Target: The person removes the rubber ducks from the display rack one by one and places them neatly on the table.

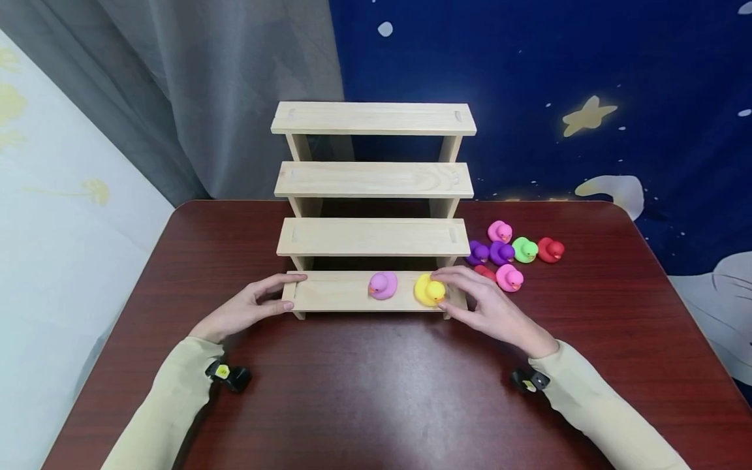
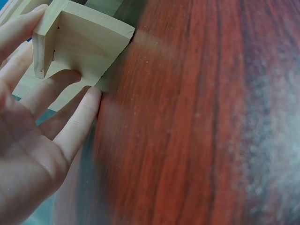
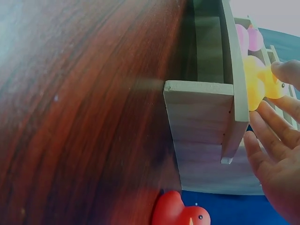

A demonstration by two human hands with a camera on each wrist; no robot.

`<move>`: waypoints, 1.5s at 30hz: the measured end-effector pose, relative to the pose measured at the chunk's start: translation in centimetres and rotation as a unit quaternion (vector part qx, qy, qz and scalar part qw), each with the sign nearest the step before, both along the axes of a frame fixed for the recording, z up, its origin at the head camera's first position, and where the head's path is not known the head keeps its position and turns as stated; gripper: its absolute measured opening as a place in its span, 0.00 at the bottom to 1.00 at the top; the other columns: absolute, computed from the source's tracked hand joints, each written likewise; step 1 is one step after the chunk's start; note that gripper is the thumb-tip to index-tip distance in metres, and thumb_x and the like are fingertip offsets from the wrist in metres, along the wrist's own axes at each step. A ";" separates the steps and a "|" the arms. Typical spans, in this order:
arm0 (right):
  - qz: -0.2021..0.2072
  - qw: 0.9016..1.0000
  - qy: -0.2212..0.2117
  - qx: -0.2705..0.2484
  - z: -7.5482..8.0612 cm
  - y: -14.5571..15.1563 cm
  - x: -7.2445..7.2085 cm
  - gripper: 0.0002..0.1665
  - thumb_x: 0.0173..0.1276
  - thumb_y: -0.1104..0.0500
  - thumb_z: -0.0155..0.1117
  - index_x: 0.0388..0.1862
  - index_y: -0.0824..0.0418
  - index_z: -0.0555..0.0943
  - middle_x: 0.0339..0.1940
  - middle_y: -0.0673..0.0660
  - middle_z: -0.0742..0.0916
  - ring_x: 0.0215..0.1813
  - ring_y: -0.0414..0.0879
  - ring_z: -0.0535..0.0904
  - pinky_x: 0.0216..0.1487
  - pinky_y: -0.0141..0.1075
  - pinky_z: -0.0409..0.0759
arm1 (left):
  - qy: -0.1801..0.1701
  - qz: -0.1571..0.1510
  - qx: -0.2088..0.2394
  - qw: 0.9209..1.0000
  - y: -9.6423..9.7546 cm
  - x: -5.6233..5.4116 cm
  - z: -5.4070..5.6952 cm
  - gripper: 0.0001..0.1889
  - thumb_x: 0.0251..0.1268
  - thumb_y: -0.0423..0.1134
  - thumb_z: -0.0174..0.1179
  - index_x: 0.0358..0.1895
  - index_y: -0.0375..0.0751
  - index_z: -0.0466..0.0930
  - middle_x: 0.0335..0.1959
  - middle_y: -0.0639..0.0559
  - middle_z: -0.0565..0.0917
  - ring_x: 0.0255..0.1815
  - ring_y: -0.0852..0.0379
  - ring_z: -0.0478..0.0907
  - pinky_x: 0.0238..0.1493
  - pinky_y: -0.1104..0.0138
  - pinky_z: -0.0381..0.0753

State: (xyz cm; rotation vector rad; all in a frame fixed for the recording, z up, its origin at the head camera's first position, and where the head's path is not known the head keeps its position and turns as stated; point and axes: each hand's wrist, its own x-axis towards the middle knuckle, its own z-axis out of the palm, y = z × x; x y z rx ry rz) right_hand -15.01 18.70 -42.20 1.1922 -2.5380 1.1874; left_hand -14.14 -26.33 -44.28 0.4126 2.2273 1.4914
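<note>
A pale wooden four-tier step shelf (image 1: 376, 238) stands on the table. My left hand (image 1: 249, 308) holds the left end of its bottom tier; in the left wrist view the fingers (image 2: 77, 119) lie beside and under the board. At the right end of that tier, my right hand (image 1: 484, 303) pinches a yellow rubber duck (image 1: 429, 290) between thumb and fingers. The right wrist view shows the thumb against the head of the yellow duck (image 3: 255, 84). A light purple duck (image 1: 383, 286) sits on the same tier, left of the yellow one.
Right of the shelf, several rubber ducks lie in a group: pink (image 1: 509, 278), purple (image 1: 502, 252), green (image 1: 525, 250) and red (image 1: 551, 250). Another red duck (image 1: 485, 271) is partly hidden by my right hand. Dark red wood table (image 1: 376, 391); grey and blue curtains behind.
</note>
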 end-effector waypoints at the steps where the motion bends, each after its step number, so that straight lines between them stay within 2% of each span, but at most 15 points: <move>1: -0.001 1.000 0.003 -0.001 0.0 0.1 0.0 0.28 0.59 0.61 0.73 0.59 0.59 0.78 0.56 0.52 0.80 0.60 0.47 0.72 0.62 0.31 0.66 | 0.000 0.000 0.000 1.000 -0.1 0.0 0.0 0.27 0.68 0.43 0.61 0.69 0.60 0.69 0.70 0.57 0.65 0.69 0.53 0.60 0.57 0.65 0.69; 9: -0.017 1.000 0.003 0.005 0.2 0.7 0.2 0.29 0.58 0.62 0.74 0.60 0.60 0.78 0.57 0.53 0.80 0.61 0.48 0.72 0.64 0.30 0.64 | 0.000 0.001 0.001 1.000 -0.1 0.1 -0.1 0.27 0.68 0.43 0.61 0.69 0.60 0.68 0.70 0.57 0.65 0.70 0.52 0.60 0.57 0.65 0.69; 18: -0.033 0.999 -0.007 0.000 0.4 1.6 0.6 0.29 0.57 0.64 0.75 0.59 0.60 0.79 0.57 0.53 0.80 0.60 0.48 0.72 0.61 0.26 0.66 | -0.003 0.005 -0.010 1.000 0.1 0.2 0.1 0.27 0.68 0.45 0.61 0.69 0.62 0.68 0.70 0.57 0.64 0.70 0.50 0.59 0.59 0.53 0.67; 23: -0.039 0.999 -0.012 -0.008 0.4 2.3 0.7 0.30 0.55 0.66 0.75 0.58 0.61 0.79 0.57 0.54 0.80 0.60 0.48 0.73 0.60 0.26 0.67 | 0.000 0.005 -0.013 1.000 0.1 0.2 0.0 0.26 0.68 0.45 0.61 0.68 0.62 0.69 0.70 0.57 0.64 0.70 0.50 0.59 0.60 0.50 0.65; 26: -0.046 0.999 -0.007 -0.008 0.4 2.7 0.7 0.30 0.54 0.67 0.76 0.58 0.61 0.79 0.56 0.54 0.81 0.60 0.49 0.73 0.60 0.26 0.67 | 0.001 0.005 -0.013 1.000 0.0 0.2 -0.1 0.26 0.68 0.45 0.61 0.68 0.62 0.69 0.70 0.57 0.64 0.70 0.50 0.59 0.60 0.52 0.65; 33: -0.068 0.998 0.017 -0.002 0.3 3.7 0.7 0.30 0.52 0.68 0.77 0.56 0.62 0.81 0.55 0.54 0.82 0.59 0.49 0.73 0.58 0.24 0.67 | 0.005 0.001 -0.007 1.000 0.0 0.1 -0.1 0.26 0.68 0.44 0.61 0.69 0.62 0.69 0.70 0.58 0.64 0.70 0.53 0.59 0.58 0.64 0.68; 40: -0.070 0.997 0.026 -0.005 0.3 4.9 0.7 0.33 0.47 0.72 0.77 0.56 0.63 0.81 0.55 0.55 0.82 0.58 0.51 0.74 0.61 0.25 0.64 | 0.016 -0.003 -0.010 1.000 -0.1 0.0 -0.2 0.26 0.69 0.43 0.60 0.69 0.61 0.69 0.70 0.59 0.65 0.70 0.53 0.58 0.59 0.64 0.67; 45: -0.076 0.997 0.018 -0.006 0.5 5.7 0.9 0.33 0.48 0.74 0.76 0.56 0.62 0.81 0.55 0.54 0.82 0.58 0.47 0.75 0.58 0.26 0.69 | 0.013 -0.009 -0.005 1.000 -0.1 -0.1 -0.1 0.26 0.69 0.43 0.60 0.69 0.61 0.68 0.70 0.58 0.65 0.70 0.54 0.59 0.58 0.66 0.68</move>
